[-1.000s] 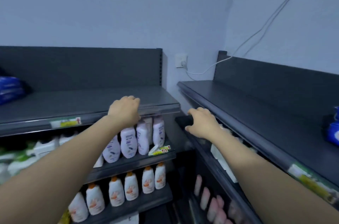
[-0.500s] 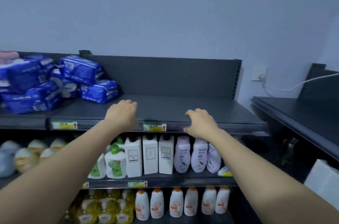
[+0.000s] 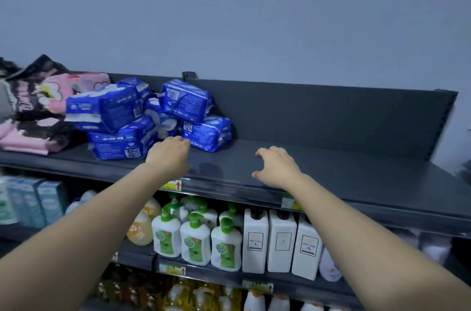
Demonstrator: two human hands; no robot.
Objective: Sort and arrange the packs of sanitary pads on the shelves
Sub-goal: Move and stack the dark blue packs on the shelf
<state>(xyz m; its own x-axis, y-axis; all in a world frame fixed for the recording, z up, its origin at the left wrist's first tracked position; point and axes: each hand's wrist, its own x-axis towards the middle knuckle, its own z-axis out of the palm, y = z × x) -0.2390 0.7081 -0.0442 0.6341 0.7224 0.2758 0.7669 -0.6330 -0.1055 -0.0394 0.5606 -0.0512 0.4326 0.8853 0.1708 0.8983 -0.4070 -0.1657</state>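
Both forearms reach forward from the bottom corners. Below them, the middle shelf (image 3: 216, 277) carries white pump bottles with green tops (image 3: 195, 244), three white rectangular bottles (image 3: 280, 242) just to their right, and pale teal boxes (image 3: 38, 201) at the far left. Yellow bottles (image 3: 178, 293) stand on the shelf beneath, blurred.

The left hand (image 3: 169, 159) is over the front of the top shelf (image 3: 331, 170). Its grip is loose, fingers bent forward and holding nothing, with the fingertips at or just short of the nearest pack; contact cannot be confirmed. The right hand (image 3: 277, 169) hovers over bare shelf to the right, well apart from the packs, its grip spread wide and empty.

A price tag (image 3: 173, 185) sits on the shelf edge under the left wrist.

The blue packs of sanitary pads (image 3: 119, 143) lie in an untidy heap on the left part of the top shelf, two tiers high, tilted at differing angles. Pink-and-black packages (image 3: 38, 106) lie beside the heap at far left; their contents cannot be told. The dark back panel (image 3: 318, 109) stands behind, with the grey wall (image 3: 229, 17) above.
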